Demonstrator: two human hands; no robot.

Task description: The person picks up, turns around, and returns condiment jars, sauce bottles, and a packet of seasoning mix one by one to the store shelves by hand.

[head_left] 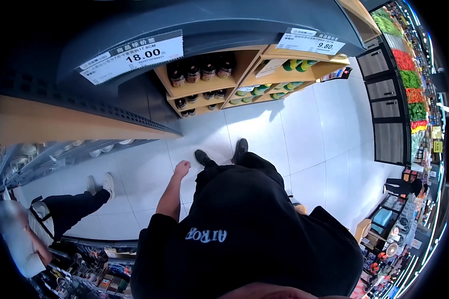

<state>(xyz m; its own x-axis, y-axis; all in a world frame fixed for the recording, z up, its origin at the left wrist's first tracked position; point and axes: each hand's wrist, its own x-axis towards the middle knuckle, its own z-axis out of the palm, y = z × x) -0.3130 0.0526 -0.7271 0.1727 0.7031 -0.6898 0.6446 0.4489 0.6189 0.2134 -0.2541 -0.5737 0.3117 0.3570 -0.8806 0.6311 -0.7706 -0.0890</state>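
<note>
We wear a black cloth shirt (254, 209) with white lettering, upside down in our view, and our bare left hand (183, 168) hangs low beside it over the floor. Its fingers look bent inward, and nothing shows in them; it is too small for us to tell how far they close. Our right hand is out of sight, so we cannot tell how its fingers stand. Close overhead curves a smooth dark shelf edge (224, 32), carrying two flat paper price tags, one reading 18.00 (134, 56), the other 9.80 (310, 42). Our dark shoes (241, 147) stand on pale, glossy square tiles (314, 124). Ahead of the left hand, well apart from it, is a light wood-coloured shelf unit (245, 64); rounded dark bottles (208, 69) line its left compartments, and green-and-yellow containers (298, 65) fill those to the right. To our left, a metallic-looking rack (105, 148) holds pale, rounded dishes. Beyond the hand on that side is a person in dark trousers (80, 212) and light shoes, one forearm bent. Farther right, grey wood-grain drawers (389, 109) sit under leafy green and bright red produce (410, 79). Another dark-clad person (404, 186) stands at the far edge.
</note>
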